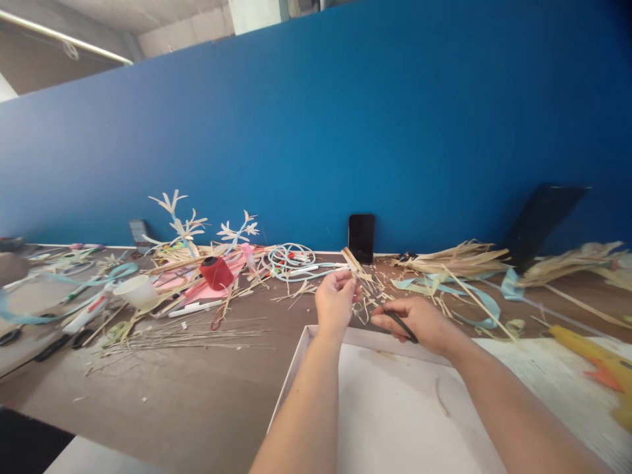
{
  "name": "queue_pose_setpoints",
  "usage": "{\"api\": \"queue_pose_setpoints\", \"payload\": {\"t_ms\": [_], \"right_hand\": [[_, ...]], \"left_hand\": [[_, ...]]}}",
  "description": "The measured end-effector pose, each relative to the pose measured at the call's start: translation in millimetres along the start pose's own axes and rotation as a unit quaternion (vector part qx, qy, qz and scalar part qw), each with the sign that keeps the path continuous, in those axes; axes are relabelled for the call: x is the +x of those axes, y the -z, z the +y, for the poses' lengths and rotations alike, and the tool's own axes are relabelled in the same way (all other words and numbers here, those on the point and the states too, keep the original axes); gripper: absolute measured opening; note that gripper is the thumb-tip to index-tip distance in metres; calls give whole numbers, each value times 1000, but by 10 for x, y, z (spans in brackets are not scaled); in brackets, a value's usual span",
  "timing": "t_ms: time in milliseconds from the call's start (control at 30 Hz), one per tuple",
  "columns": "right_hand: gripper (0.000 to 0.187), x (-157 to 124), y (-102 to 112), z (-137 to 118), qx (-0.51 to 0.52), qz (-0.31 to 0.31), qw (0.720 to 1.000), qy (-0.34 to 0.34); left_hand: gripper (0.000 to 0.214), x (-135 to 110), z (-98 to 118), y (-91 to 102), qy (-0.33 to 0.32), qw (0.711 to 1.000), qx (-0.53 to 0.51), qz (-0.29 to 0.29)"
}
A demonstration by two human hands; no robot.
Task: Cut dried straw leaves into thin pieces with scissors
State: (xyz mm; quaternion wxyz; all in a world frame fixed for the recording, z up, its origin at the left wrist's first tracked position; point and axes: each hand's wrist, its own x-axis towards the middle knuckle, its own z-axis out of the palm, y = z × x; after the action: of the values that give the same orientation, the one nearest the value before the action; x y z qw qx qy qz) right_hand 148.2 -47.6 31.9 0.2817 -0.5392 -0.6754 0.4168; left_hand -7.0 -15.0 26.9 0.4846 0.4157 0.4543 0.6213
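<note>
In the right hand (425, 320) sits a slim, curved black handle (401, 325).

You have a dark tool (401, 325) slanting through your right hand (419, 321); pale straw scraps (372, 286) lie scattered near your left hand (336, 301).

We see bare left hand (336, 299), slender in build, fingers tapering, skin uncovered from fingertips through wrist. Bare left forearm (310, 395): long, smooth, narrow at wrist, broadening toward lower edge of view; one tiny speck on its skin, too small for us to identify. Bare right hand (425, 322) uncovered too; outline soft with slight blur, nails unclear to us. Bare right forearm (508, 388): smooth, tapering toward wrist, thickening toward lower right. We make out bare skin along both visible lengths.
</note>
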Motion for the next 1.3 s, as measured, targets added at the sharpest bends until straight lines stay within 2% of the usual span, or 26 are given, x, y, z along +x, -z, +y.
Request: {"api": "queue_pose_setpoints", "payload": {"t_ms": [467,1033,1300], "right_hand": [[27,-36,-21,-82,28,-7,1000,4],[39,-33,-20,-109,5,-1,1000,14],[38,17,-32,47,37,3,999,11]], "left_hand": [[13,4,-18,8,17,999,-36,-14],[15,-17,46,-3,22,999,-43,1],[15,-8,48,8,13,999,-48,6]]}}
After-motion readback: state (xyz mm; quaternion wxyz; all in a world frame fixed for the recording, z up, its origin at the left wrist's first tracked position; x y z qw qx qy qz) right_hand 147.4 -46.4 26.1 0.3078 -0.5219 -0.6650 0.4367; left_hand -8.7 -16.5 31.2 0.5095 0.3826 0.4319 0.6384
